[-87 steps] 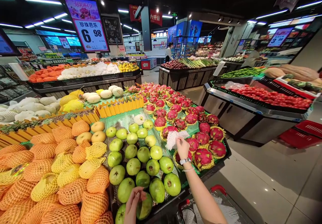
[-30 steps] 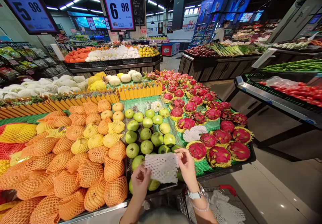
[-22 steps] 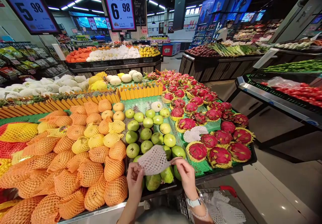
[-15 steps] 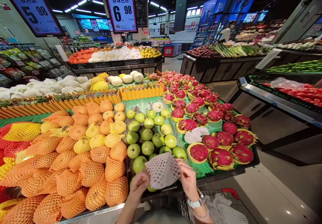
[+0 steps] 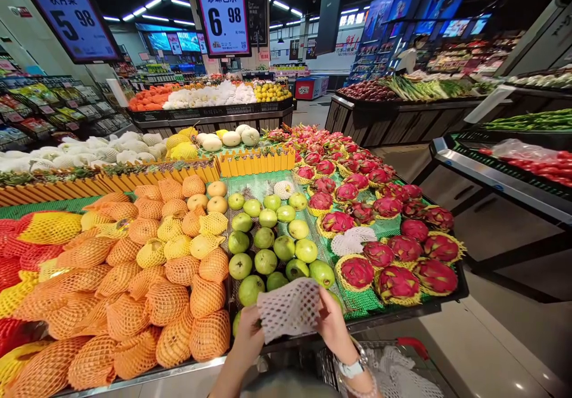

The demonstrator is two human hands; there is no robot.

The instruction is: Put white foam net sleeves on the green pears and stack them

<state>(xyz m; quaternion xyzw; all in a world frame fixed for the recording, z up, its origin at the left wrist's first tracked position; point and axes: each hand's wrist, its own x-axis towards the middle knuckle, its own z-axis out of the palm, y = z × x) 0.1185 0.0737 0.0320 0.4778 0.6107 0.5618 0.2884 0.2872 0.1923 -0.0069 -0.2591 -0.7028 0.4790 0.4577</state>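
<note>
I hold a soft white foam net with lots of little holes (image 5: 289, 307) between my two hands. My bare left hand (image 5: 249, 333) pinches its left side, and my bare right hand (image 5: 334, 325) grips its right side. Some of my right fingers are hidden behind the net, so I cannot tell how they bend. The net is spread out flat and a bit tilted, over the near end of the shiny round green fruits (image 5: 265, 261). It covers some of them, and I cannot tell if it touches them. On my right wrist is a silver watch (image 5: 353, 367).

To the left are lumpy fruits in orange foam nets (image 5: 167, 302). To the right sit spiky pink dragon fruits (image 5: 356, 271), with a loose white foam net (image 5: 353, 241) lying among them. Near me on the right is a metal cart with a red handle (image 5: 413, 347).
</note>
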